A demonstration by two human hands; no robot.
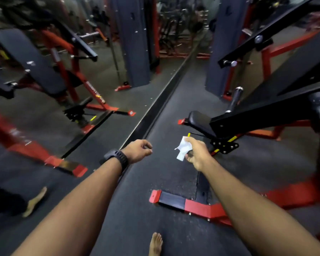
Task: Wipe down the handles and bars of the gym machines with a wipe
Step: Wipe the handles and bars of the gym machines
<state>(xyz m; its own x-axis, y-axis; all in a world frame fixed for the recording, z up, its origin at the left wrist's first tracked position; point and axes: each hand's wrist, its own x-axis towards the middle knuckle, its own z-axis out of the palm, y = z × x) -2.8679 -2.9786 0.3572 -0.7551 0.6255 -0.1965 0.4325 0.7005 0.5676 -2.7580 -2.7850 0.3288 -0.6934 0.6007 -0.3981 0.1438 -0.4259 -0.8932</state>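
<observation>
white wipe pinched in right hand; left hand loosely curled, holding nothing; both over dark floor

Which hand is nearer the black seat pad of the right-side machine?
Right. The right hand, gripping the white wipe, is just below the seat pad in the view; the left hand holds nothing, farther off to the pad's lower left.

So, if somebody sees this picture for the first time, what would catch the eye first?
In the middle, the right hand pinches a crumpled white wipe, while the left hand, wearing a black wristwatch, holds nothing. A red-and-black metal gym machine fills the right side.
</observation>
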